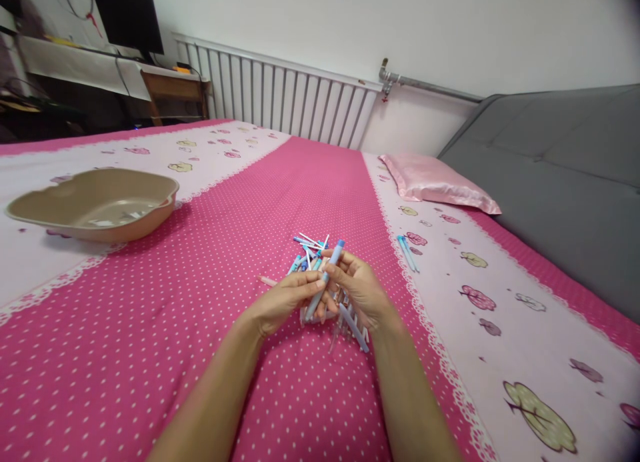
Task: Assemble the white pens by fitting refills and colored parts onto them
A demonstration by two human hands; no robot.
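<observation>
Both hands meet over a loose pile of pens and pen parts on the pink bedspread. Between them is a pale blue pen [333, 261], tilted, with a darker blue end pointing up and away. My left hand [293, 295] pinches its lower part, and my right hand [356, 285] grips it higher up. Around and under the hands lie several blue and white pens [307, 252], partly hidden by the fingers. A lavender pen part [354, 327] rests below my right hand. One pinkish pen [267, 281] sticks out on the left.
Two blue pens [407, 254] lie side by side to the right. A beige plastic basin [95, 209] with small pale pieces inside stands on the left of the bed. A pink pillow [440, 185] lies near the grey headboard [555, 162]. Behind are a radiator [280, 92] and a desk.
</observation>
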